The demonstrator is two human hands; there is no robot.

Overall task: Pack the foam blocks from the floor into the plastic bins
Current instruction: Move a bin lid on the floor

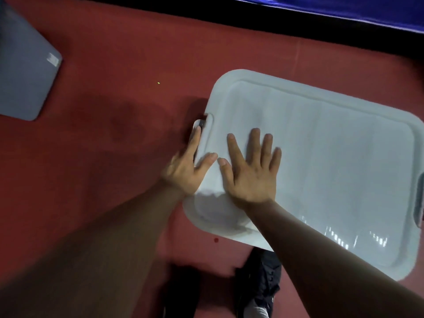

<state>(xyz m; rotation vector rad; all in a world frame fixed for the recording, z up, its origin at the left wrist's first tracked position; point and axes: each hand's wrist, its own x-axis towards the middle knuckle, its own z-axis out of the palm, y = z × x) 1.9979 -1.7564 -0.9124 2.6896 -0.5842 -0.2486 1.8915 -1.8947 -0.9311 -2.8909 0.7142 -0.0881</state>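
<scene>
A white plastic bin with its lid point(321, 157) on stands on the red floor, right of centre. My right hand point(251, 171) lies flat on the lid near its left end, fingers spread and straight. My left hand point(188, 166) rests against the bin's left edge, fingers straight along the side by the grey latch point(202, 122), thumb on top of the lid. No foam blocks are in view; the bin's inside is hidden by the lid.
A grey lid or panel point(25, 72) lies on the red floor point(114, 157) at the far left. A blue mat edge point(344, 8) and a dark strip run along the top. My feet point(259, 285) stand just below the bin. A second grey latch point(419, 207) shows at the right end.
</scene>
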